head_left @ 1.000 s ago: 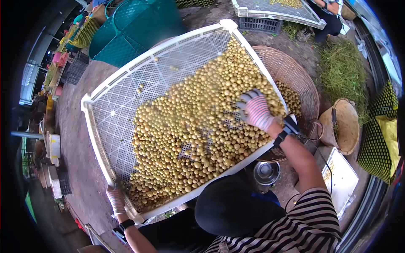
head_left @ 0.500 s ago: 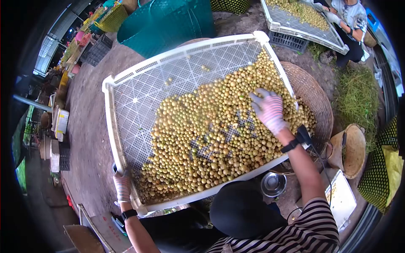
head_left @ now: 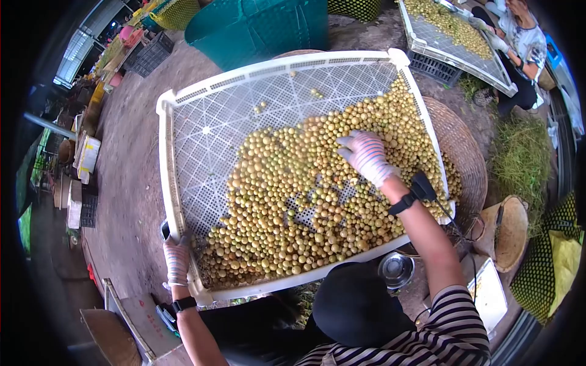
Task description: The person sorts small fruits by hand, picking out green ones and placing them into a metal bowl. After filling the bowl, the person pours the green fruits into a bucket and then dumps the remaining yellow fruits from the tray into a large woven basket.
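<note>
The white mesh tray [head_left: 207, 134] is gripped at its seven-o'clock corner by the gloved left hand [head_left: 177, 261], fingers closed on the rim. The right hand [head_left: 366, 155], open and holding nothing, is laid flat on the yellow fruits [head_left: 293, 207]. Sorting seems underway; raking toward the woven basket [head_left: 464, 158] at three o'clock probably follows.

free: tray mesh [head_left: 220, 140] upper-left | blocked: fruit pile [head_left: 317, 195] lower-right

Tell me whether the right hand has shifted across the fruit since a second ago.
Yes. The right hand has moved away from the tray's right rim, inward over the fruit.
</note>
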